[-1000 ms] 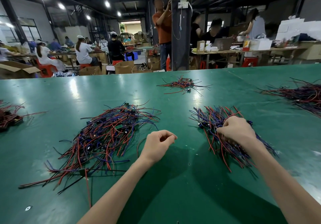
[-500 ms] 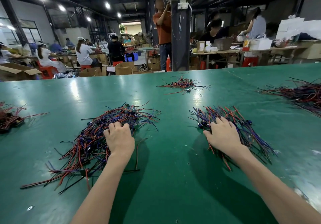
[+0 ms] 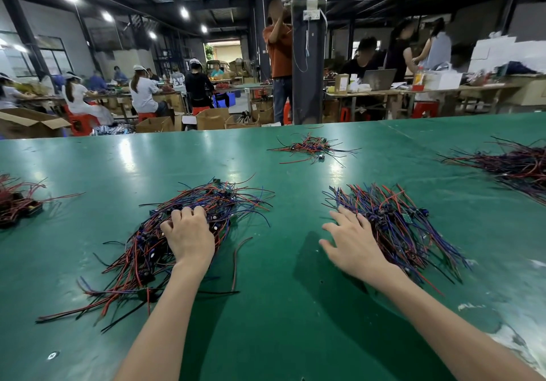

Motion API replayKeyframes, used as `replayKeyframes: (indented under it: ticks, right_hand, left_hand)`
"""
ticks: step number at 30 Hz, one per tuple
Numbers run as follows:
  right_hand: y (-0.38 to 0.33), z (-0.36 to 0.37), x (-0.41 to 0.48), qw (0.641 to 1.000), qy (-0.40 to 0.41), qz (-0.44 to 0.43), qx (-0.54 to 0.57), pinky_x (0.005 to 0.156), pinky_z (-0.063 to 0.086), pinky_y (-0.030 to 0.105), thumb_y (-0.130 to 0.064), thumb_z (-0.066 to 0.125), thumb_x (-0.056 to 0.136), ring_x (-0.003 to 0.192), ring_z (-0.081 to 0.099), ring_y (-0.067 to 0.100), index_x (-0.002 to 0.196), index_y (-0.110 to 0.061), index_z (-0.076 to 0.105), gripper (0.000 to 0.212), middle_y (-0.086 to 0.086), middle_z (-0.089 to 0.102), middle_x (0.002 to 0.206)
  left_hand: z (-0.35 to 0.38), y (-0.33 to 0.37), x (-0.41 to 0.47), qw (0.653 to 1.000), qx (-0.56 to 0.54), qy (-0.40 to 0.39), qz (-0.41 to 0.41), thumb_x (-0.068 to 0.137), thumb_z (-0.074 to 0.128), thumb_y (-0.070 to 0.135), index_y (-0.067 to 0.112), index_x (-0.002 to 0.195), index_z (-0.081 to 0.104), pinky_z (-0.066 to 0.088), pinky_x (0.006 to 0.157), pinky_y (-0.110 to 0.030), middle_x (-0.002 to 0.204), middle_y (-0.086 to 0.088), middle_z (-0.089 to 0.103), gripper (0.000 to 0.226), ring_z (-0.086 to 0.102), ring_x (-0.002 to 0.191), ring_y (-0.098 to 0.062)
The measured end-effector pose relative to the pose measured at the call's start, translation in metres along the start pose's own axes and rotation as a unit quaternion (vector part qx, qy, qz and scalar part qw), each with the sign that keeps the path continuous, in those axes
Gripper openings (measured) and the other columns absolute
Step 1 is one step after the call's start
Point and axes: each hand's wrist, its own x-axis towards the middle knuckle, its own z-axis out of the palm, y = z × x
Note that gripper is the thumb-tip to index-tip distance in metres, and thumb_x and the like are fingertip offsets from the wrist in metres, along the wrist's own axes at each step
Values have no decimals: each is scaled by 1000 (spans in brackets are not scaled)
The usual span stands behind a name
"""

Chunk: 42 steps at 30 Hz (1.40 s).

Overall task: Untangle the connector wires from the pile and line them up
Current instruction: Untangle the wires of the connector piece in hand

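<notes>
Lying left of centre on the green worktop, the tangled pile of connector wires is spread from near left to far right, strands pointing every way. The left hand is curled into its middle, seemingly gripping strands, so picking is judged the step in hand. One wire must next be drawn free and laid on the sorted bundle, aligned far-left to near-right, where the right hand rests with fingers spread.

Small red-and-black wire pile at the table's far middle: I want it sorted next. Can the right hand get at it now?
Probably, with a lean forward. The right hand is open beside the near red-and-blue wire bundle; only bare green table lies between it and the small far pile.
</notes>
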Motion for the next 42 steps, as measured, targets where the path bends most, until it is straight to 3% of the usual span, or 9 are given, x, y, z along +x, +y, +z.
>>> replayKeyframes:
  ticks: [6, 12, 18, 22, 25, 28, 31, 37, 42]
  right_hand:
    - [-8, 3, -2, 999, 13, -25, 28, 116, 4, 40, -38, 45, 95, 144, 13, 14, 127, -22, 56, 37, -1, 34, 151]
    - [-14, 3, -3, 996, 47, -42, 58, 115, 5, 35, -35, 47, 95, 142, 20, 10, 124, -22, 59, 34, -4, 43, 145]
    - [-20, 3, -5, 988, 67, -49, 133, 106, 17, 27, -33, 52, 95, 132, 35, 10, 114, -21, 65, 27, -7, 54, 132]
    - [-29, -2, -4, 967, 59, -50, 241, 103, 31, 30, -29, 56, 94, 118, 47, 15, 109, -16, 69, 23, -1, 63, 118]
    - [-37, -9, -6, 913, -7, -30, 406, 92, 39, 20, -26, 61, 92, 103, 55, 9, 105, -13, 71, 21, 0, 68, 107]
    - [-46, -17, -8, 785, -74, 26, 614, 74, 43, 15, -23, 60, 90, 82, 58, 2, 95, -16, 71, 14, 0, 70, 93]
    - [-46, -21, -7, 710, -74, 83, 696, 61, 46, 17, -21, 56, 92, 66, 60, 6, 84, -14, 71, 18, 3, 71, 81]
    - [-37, -24, -5, 615, -75, 135, 773, 56, 51, 21, -11, 62, 86, 55, 59, 9, 80, -8, 70, 10, 1, 69, 70]
    - [-34, -28, -2, 579, -63, 172, 795, 51, 51, 20, -12, 71, 75, 49, 56, 10, 74, -7, 70, 5, 4, 65, 65]
  left_hand:
    - [-6, 4, -1, 987, -128, 95, 16, 86, 67, 16, 11, 104, 62, 29, 88, -41, 97, -10, 68, 19, 55, 100, -30]
    - [-20, 13, -3, 917, -251, 268, 153, 76, 77, 7, 4, 99, 67, 38, 87, -40, 90, -12, 67, 25, 60, 87, -33]
    - [-26, 25, -10, 867, -334, 293, 224, 79, 74, 5, 5, 99, 62, 48, 76, -33, 90, -10, 63, 23, 58, 82, -23]
    - [-31, 37, -19, 841, -348, 304, 283, 84, 70, 8, 4, 97, 62, 46, 74, -26, 89, -8, 62, 15, 54, 85, -17]
    - [-35, 54, -33, 830, -356, 267, 337, 83, 69, 8, 11, 100, 57, 46, 75, -28, 89, -6, 63, 20, 53, 84, -18]
    - [-37, 69, -49, 818, -357, 200, 403, 83, 64, 8, 15, 103, 52, 46, 75, -31, 89, -7, 64, 24, 53, 84, -20]
    - [-37, 74, -57, 815, -343, 157, 441, 79, 65, -1, 9, 105, 57, 47, 77, -32, 90, -8, 63, 29, 54, 83, -23]
    - [-39, 81, -66, 810, -377, 93, 440, 75, 71, -3, 14, 113, 49, 45, 77, -25, 98, -7, 61, 46, 53, 88, -17]
    - [-39, 79, -66, 816, -399, 60, 413, 80, 71, 6, 15, 115, 47, 48, 69, -28, 97, -6, 60, 43, 60, 78, -19]
